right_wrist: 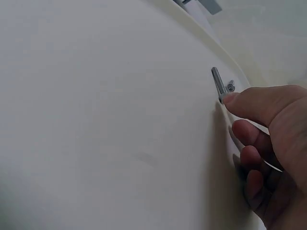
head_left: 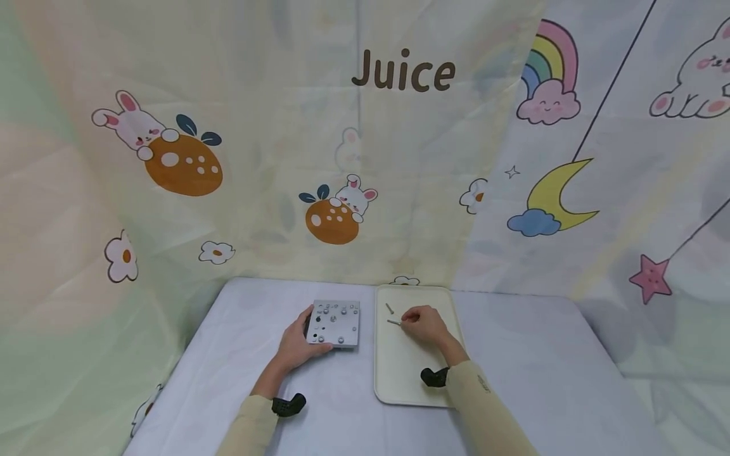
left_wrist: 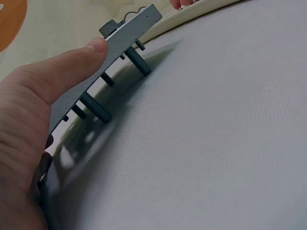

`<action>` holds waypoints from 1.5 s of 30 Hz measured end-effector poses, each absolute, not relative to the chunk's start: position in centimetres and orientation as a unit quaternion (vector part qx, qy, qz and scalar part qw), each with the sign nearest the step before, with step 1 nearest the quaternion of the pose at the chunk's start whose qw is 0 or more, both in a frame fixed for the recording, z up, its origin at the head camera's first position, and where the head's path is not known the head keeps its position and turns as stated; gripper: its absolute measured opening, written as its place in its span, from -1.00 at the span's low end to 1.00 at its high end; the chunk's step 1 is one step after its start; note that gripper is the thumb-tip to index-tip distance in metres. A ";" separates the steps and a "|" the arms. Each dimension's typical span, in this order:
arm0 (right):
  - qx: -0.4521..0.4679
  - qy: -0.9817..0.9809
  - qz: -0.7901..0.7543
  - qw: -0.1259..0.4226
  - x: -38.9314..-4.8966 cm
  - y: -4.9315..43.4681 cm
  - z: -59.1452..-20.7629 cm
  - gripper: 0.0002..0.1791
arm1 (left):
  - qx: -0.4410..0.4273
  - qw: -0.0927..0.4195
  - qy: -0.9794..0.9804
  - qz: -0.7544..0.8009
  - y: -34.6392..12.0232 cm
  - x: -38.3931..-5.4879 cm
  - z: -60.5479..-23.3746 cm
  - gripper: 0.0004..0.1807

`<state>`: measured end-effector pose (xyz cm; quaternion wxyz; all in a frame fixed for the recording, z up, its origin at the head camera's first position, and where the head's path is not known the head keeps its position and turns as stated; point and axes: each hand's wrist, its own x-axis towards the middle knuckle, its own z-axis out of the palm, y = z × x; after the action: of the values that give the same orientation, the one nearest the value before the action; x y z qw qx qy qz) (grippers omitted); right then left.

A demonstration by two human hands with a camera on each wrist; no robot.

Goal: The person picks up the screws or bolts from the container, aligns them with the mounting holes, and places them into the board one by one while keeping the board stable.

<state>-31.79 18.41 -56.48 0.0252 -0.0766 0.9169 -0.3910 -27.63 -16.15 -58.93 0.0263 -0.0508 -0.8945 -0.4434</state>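
Note:
My left hand (head_left: pixel 298 345) grips a grey metal plate (head_left: pixel 336 326) by its left side and near edge. Several round fittings dot the plate's upper face. In the left wrist view, the thumb presses on the edge of the plate (left_wrist: pixel 129 33), and threaded bolts (left_wrist: pixel 96 108) stick out below it, over the tablecloth. Over a cream tray, my right hand (head_left: pixel 424 324) has its thumb and fingertips at one end of a slim metal screw (right_wrist: pixel 218 81), apparently pinching it. A second small screw (head_left: pixel 390 308) lies on the tray just beyond; its end (right_wrist: pixel 231 86) shows behind the first.
The cream tray (head_left: pixel 399 380) with a low rim lies right of the plate. A white cloth (head_left: pixel 525 354) covers the table. Behind stands a printed fabric backdrop (head_left: pixel 256 158), which also hangs down at both sides.

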 end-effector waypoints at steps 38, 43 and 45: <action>-0.039 0.879 -0.473 -0.047 -30.8 16.7 -57.8 -0.95 | -0.072 0.057 -0.905 -0.415 -16.4 -26.9 -59.6 0.35; -0.027 0.848 -0.527 -0.046 -31.3 16.2 -57.1 -0.91 | -0.081 0.066 -0.906 -0.409 -16.3 -27.2 -59.2 0.34; -0.025 0.842 -0.538 -0.044 -31.3 15.9 -56.8 -0.90 | -0.078 0.059 -0.911 -0.401 -16.3 -27.3 -59.2 0.35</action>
<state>-31.33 15.92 -56.82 -0.0435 -0.0247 0.8417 -0.5377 -27.30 -16.27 -59.21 0.0594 -0.0785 -0.9106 -0.4013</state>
